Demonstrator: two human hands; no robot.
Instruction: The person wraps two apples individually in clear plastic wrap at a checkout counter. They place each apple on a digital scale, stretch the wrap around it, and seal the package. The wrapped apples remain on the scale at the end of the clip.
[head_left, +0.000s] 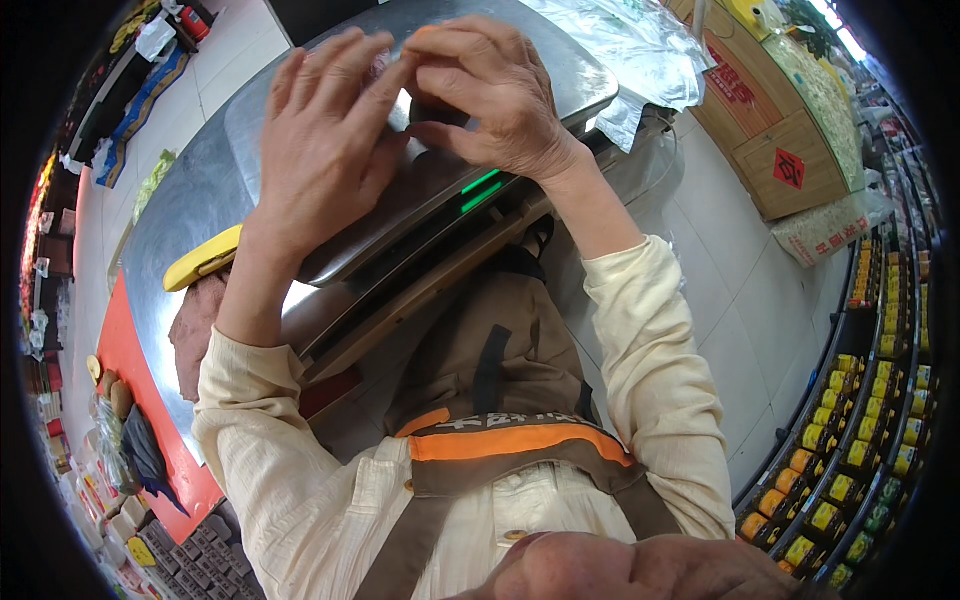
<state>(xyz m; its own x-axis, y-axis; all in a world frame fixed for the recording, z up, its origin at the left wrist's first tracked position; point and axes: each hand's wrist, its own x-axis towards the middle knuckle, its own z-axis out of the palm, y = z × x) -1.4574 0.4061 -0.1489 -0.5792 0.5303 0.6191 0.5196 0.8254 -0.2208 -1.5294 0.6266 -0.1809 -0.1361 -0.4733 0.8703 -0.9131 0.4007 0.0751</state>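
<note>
My left hand (330, 120) and my right hand (487, 94) are raised close together over a metal scale platform (555, 82). The fingertips of both hands nearly meet, with the right fingers curled and the left fingers blurred. Behind the left fingers shows a bit of something pinkish (379, 66), mostly hidden. A small orange patch (426, 30) peeks out at the right fingertips; what it belongs to cannot be made out. Two green lights (480, 191) glow on the platform's near side. Beside my left wrist, a yellow object (199, 259) rests by a brown cloth (196, 330).
Clear plastic bags (630, 52) spread over the far right corner. A wooden cabinet (780, 142) stands to the right, above shelves of yellow-lidded jars (825, 420). At left lie a red tabletop (142, 360), a dark cloth (146, 450) and a keypad (187, 555).
</note>
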